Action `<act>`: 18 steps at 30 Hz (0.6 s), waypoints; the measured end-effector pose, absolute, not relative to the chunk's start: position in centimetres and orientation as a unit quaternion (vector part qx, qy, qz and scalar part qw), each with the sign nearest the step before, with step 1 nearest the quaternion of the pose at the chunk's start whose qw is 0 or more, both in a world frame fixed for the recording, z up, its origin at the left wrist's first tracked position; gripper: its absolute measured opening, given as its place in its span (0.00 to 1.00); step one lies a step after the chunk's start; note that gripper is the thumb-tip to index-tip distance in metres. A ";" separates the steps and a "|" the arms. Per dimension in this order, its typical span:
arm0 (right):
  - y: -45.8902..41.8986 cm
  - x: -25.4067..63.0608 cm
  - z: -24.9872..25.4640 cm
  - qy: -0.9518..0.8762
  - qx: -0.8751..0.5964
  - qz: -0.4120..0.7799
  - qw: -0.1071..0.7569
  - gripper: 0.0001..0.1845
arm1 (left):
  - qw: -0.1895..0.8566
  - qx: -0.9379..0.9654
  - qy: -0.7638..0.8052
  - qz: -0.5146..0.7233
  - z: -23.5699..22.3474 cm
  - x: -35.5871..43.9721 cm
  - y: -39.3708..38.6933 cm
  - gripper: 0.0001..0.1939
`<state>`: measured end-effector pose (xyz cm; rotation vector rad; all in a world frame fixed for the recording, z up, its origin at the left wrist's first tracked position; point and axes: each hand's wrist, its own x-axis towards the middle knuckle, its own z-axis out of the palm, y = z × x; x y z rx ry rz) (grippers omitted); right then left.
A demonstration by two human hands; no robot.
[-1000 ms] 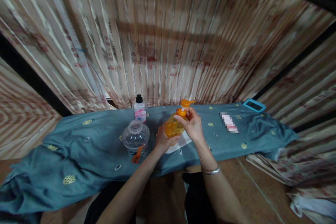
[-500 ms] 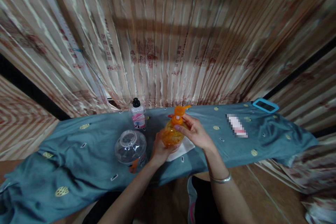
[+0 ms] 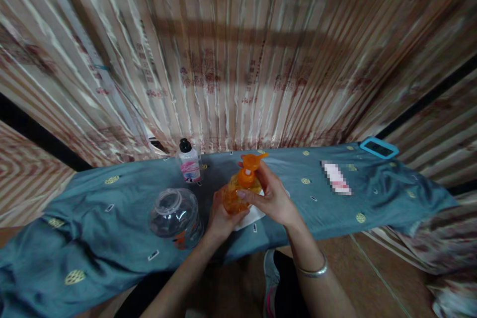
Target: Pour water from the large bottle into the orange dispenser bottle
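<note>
An orange pump bottle [image 3: 238,196] with a see-through body and an orange pump head is held between my two hands above the cloth. My left hand [image 3: 222,216] is wrapped round the lower left of its body. On the right side, my right hand [image 3: 274,194] grips the bottle near its neck, thumb in front and fingers behind the pump. A white sheet [image 3: 250,217], partly covered by my hands, lies under the bottle. Left of my left hand stands a clear plastic container [image 3: 175,216] with a domed top.
Behind the container stands a black-capped bottle [image 3: 190,165] with a pink label. A pixelated white and pink item [image 3: 336,178] lies to the right, and a blue-framed device [image 3: 379,147] sits at the far right corner. A teal cloth [image 3: 122,218] covers the table; a curtain hangs behind.
The pump bottle sits slightly lower and tips more toward me, showing more of its pump top. My right hand has shifted down its side. The whole view has turned slightly.
</note>
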<state>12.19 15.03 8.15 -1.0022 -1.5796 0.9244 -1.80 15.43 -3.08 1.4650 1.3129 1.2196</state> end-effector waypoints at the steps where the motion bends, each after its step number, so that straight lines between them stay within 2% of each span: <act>1: 15.1 11.9 7.9 -0.631 -0.427 0.375 0.528 0.26 | 0.399 0.579 0.521 0.484 -3.1 -1.8 15.4 0.36; 2: 15.1 11.6 7.7 -0.606 -0.441 0.364 0.553 0.27 | 0.396 0.579 0.523 0.483 -3.1 -1.8 15.4 0.36; 4: 15.2 11.4 7.5 -0.593 -0.454 0.356 0.562 0.24 | 0.395 0.579 0.527 0.481 -3.1 -1.9 15.5 0.36; 7: 15.1 11.8 8.0 -0.660 -0.406 0.363 0.517 0.18 | 0.404 0.577 0.522 0.481 -2.8 -1.9 15.4 0.35; 10: 15.0 12.1 8.4 -0.696 -0.381 0.359 0.491 0.20 | 0.407 0.575 0.523 0.480 -2.7 -1.9 15.3 0.35; 14: 15.0 11.3 7.6 -0.615 -0.444 0.348 0.551 0.27 | 0.396 0.584 0.522 0.478 -3.1 -1.9 15.3 0.34; 18: 14.9 11.4 7.6 -0.620 -0.443 0.353 0.543 0.21 | 0.381 0.600 0.511 0.483 -3.6 -1.9 15.3 0.34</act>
